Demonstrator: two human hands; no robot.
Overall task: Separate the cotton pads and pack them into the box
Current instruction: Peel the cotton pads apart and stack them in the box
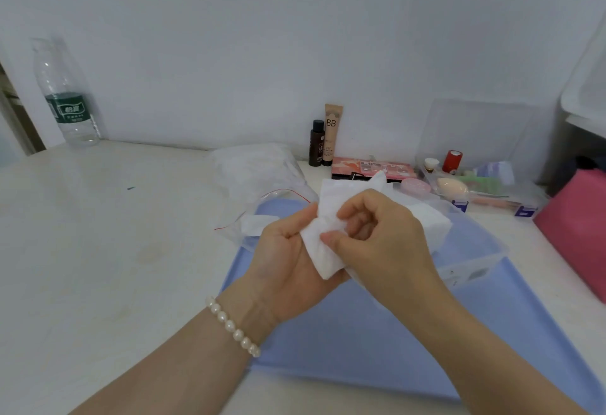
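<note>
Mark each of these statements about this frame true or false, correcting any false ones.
1. Both hands hold the white cotton pads. True.
2. The left hand wears a pearl bracelet. True.
3. The water bottle lies on its side. False: it stands upright by the wall.
4. The right hand rests flat on the table. False: it pinches the pads above the clear box.
5. A BB tube stands beside a dark bottle. True.

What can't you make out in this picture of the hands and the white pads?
Head view only:
- How many cotton pads are held: the left hand and right hand cover the stack.
- Contents of the clear box: hidden behind the right hand.
- Water bottle label: too blurred to read.
</note>
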